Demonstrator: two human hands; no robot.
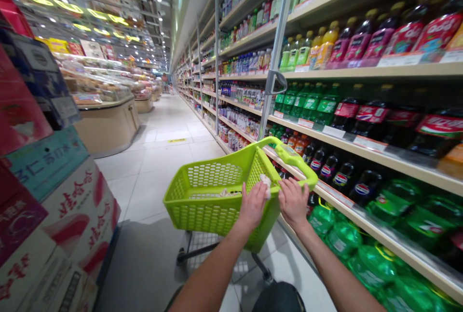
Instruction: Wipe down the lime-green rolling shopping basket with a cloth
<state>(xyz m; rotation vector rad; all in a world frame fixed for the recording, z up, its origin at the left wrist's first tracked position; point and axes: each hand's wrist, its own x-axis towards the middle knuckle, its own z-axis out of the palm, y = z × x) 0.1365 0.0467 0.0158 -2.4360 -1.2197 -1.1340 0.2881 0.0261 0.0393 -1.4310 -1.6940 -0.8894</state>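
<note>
A lime-green plastic shopping cart (210, 213) stands right in front of me, turned with its basket to the left and its handle (294, 157) to the right. My left hand (254, 201) is at the near rim of the basket, its fingers pressed on a crumpled white tissue (266, 182). Close beside it, my right hand (293, 201) curls over the cart's near edge below the handle; its fingertips grip the green plastic. Some small pale scraps, too small to name, show inside the basket.
Shelves of bottled drinks (347, 109) run along the right, close to the cart's handle. Large green bottles (372, 266) fill the lowest shelf. Stacked drink cartons (79, 201) stand at the left. A tiled aisle (155, 157) leads ahead past a rounded display counter (108, 128).
</note>
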